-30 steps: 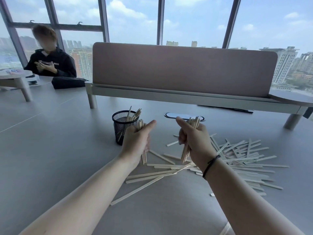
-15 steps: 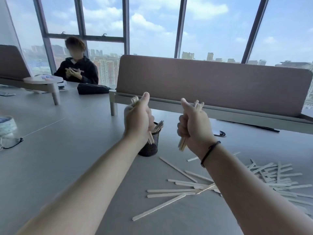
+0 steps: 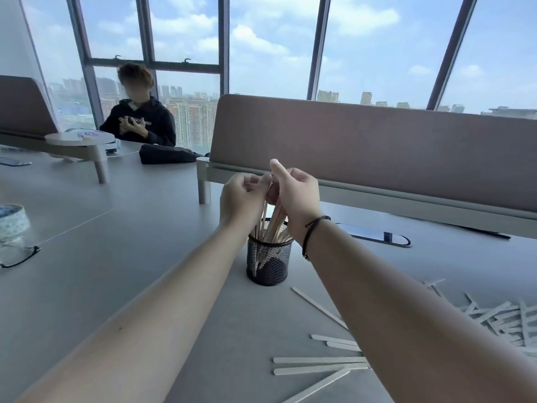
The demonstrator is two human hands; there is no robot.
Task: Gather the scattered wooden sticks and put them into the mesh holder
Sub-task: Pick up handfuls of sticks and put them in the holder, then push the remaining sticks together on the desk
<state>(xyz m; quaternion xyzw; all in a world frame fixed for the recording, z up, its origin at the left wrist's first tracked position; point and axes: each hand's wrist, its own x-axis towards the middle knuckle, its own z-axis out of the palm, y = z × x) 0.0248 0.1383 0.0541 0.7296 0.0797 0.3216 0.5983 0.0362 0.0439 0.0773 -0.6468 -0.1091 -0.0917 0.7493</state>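
Both bundles of wooden sticks [image 3: 274, 221], raised a moment ago, are now sliding into the mesh holder [image 3: 268, 261]; left hand [image 3: 242, 200] and right hand [image 3: 296, 196] are clutching them, many scattered sticks [image 3: 319, 360] waiting on the desk [image 3: 130, 257].

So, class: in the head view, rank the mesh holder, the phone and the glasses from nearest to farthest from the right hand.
1. Mesh holder, just below the right hand.
2. Phone, to its right on the table.
3. Glasses, far left at the edge.

Seated person [image 3: 139, 123], eyeglasses [image 3: 18, 253], tape roll [image 3: 12, 218]
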